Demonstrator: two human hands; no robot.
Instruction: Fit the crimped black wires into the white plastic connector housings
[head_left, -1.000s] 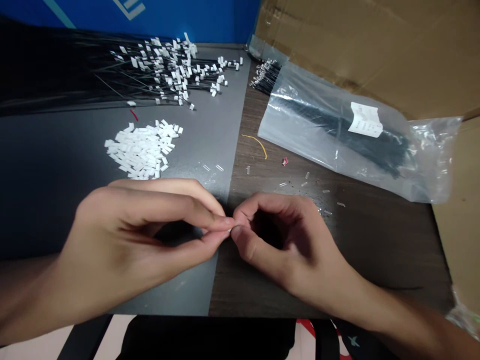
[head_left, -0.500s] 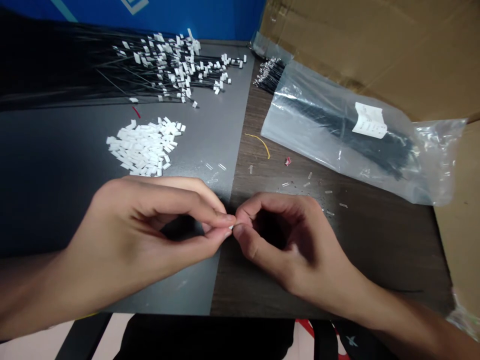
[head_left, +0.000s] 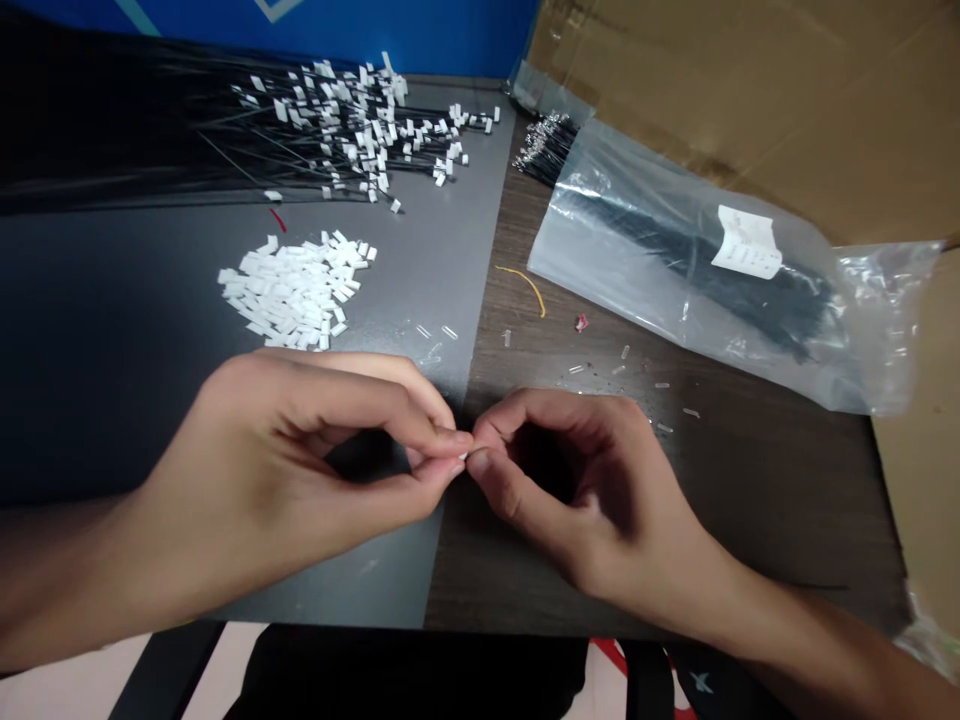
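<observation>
Near the middle of the view my left hand (head_left: 322, 440) pinches a tiny white piece (head_left: 463, 457) between thumb and forefinger. Right against those fingertips, my right hand (head_left: 577, 480) is closed in a pinch too; what it grips is hidden by the fingers. Behind my left hand lies a heap of small white connectors (head_left: 296, 290) on the grey mat (head_left: 420, 250). Farther back, a bundle of black wires (head_left: 150, 130) ends in many white connectors.
A clear plastic bag (head_left: 637, 270) of black wires lies at the back right, against cardboard (head_left: 787, 110). Small clear bits, a yellow strip (head_left: 529, 285) and a red scrap (head_left: 582, 322) lie on the dark wood table (head_left: 787, 480).
The objects on the table appear slightly farther right in the view. Both hands keep their pinches, with fingertips together in nearly the same place.
</observation>
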